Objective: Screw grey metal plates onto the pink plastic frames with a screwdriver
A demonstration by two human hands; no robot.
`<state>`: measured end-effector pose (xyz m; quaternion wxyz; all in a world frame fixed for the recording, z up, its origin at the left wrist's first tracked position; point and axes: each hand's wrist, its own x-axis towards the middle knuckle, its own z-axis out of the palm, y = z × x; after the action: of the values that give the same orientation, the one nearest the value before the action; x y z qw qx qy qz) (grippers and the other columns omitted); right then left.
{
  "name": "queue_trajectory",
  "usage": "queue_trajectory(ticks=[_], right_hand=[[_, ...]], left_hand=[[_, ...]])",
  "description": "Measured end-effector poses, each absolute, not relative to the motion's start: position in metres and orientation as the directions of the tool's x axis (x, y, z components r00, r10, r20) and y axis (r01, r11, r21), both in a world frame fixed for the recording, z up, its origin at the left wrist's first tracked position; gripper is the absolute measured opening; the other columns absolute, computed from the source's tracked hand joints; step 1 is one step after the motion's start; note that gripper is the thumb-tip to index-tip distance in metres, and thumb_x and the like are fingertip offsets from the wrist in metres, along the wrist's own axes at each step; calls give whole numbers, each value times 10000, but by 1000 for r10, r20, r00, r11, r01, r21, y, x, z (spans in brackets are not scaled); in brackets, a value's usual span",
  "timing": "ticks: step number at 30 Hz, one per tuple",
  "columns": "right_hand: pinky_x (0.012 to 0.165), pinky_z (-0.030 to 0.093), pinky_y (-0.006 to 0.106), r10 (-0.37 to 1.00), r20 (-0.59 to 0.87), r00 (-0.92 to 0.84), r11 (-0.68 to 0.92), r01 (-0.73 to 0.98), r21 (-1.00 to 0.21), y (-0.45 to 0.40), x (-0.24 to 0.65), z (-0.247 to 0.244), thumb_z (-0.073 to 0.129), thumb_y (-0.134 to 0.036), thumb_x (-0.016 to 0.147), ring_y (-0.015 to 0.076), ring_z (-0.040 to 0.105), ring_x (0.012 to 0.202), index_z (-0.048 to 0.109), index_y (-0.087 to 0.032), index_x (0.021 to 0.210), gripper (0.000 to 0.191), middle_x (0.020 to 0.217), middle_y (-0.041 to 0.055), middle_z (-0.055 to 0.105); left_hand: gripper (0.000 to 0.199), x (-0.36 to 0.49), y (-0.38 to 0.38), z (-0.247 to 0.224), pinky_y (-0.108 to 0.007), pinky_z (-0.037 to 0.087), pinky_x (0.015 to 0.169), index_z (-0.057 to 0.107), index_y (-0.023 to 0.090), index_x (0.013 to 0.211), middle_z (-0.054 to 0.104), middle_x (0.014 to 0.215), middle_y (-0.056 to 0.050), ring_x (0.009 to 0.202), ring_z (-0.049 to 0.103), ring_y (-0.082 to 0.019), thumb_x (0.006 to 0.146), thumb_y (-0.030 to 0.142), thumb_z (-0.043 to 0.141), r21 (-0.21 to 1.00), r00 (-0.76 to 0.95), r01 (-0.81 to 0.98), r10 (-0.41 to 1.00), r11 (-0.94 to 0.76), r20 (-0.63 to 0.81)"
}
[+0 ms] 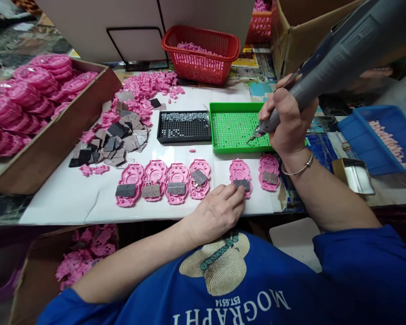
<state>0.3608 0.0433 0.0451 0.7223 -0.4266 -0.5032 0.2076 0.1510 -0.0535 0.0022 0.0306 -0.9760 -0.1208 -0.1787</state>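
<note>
The step in hand appears to be picking up a screw: the tip of a grey electric screwdriver (338,56) points down into the near part of the green tray (238,150), though whether it touches anything there cannot be told. The right hand (289,117) is closed firmly around the tool's lower body.

The left hand (223,206) lies low on the bench (67,198), its fingers bent and close together, the fingertips on a dark plate (242,183) that sits across a pink casing (239,169). Whether they pinch the plate or only press it is hidden.

That casing lies on the near side of the green tray, with another pink casing (266,161) to its right and a row of four to its left, each bearing a plate; the rightmost plate of those four (199,177) sits askew.

The next move seems to call for bringing the tip back to the casing, upright over a screw hole, while the left hand keeps the plate from shifting.
</note>
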Motion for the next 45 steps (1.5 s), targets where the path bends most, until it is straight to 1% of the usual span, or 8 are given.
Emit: queue_trajectory(ticks=[8, 12, 16, 21, 27, 36, 40, 45], right_hand=[[475, 407, 327, 707, 568, 422, 573, 130, -809, 43, 361, 53, 755, -523, 693, 120, 502, 490, 591, -369, 851, 275, 931, -84, 661], [471, 384, 311, 682, 599, 420, 646, 38, -762, 35, 354, 73, 746, -380, 716, 117, 471, 484, 621, -348, 852, 187, 806, -71, 635], [443, 361, 306, 697, 602, 389, 670, -53, -741, 9, 334, 89, 725, -368, 729, 125, 438, 455, 649, -311, 764, 101, 569, -50, 479], [393, 401, 313, 823, 464, 328, 524, -123, -842, -31, 314, 87, 791, -457, 642, 88, 433, 440, 649, -285, 812, 280, 891, -16, 637], [366, 368, 317, 887, 390, 246, 434, -162, -886, -51, 308, 77, 803, -424, 636, 120, 409, 400, 657, -319, 802, 245, 625, -43, 500], [362, 372, 301, 890, 402, 214, 439, -171, -882, -56, 309, 75, 828, -409, 628, 100, 418, 397, 693, -332, 779, 217, 632, -50, 483], [351, 347, 298, 881, 407, 242, 454, -187, -871, -56, 308, 71, 827, -395, 620, 98, 402, 389, 685, -314, 764, 218, 597, -49, 477], [383, 390, 292, 891, 403, 207, 446, -239, -863, -57, 307, 68, 822, -353, 646, 108, 458, 411, 685, -272, 817, 234, 581, -57, 500]], left_hand=[[234, 148, -55, 1, -326, 475, 761, 654, 76, 1090, 639, 1255, -165, 967, 599, -212, 988, 133, 452, -43, 886, 228, 189, -973, 423], [244, 146, -60, 0, -331, 475, 742, 624, 53, 1146, 646, 1236, -196, 920, 614, -203, 976, 118, 461, -36, 903, 167, 138, -985, 408], [266, 145, -64, -2, -332, 481, 743, 620, 57, 1157, 639, 1269, -192, 926, 612, -205, 985, 116, 426, -63, 914, 193, 156, -979, 374], [242, 145, -66, -5, -334, 473, 764, 617, 44, 1153, 648, 1258, -189, 917, 604, -208, 977, 133, 476, -48, 887, 232, 191, -972, 421], [216, 145, -66, -6, -333, 449, 719, 638, 69, 1107, 663, 1231, -169, 886, 590, -208, 976, 150, 486, -51, 874, 253, 206, -966, 441], [220, 146, -67, -9, -335, 439, 730, 638, 84, 1112, 646, 1260, -155, 909, 577, -207, 986, 159, 474, -30, 878, 270, 233, -962, 419], [218, 146, -67, -10, -337, 431, 727, 634, 83, 1113, 641, 1252, -162, 907, 570, -202, 986, 161, 476, -12, 874, 270, 240, -963, 424], [203, 148, -66, -11, -332, 427, 711, 648, 86, 1091, 657, 1217, -136, 883, 562, -201, 976, 169, 503, -26, 859, 274, 233, -961, 455]])
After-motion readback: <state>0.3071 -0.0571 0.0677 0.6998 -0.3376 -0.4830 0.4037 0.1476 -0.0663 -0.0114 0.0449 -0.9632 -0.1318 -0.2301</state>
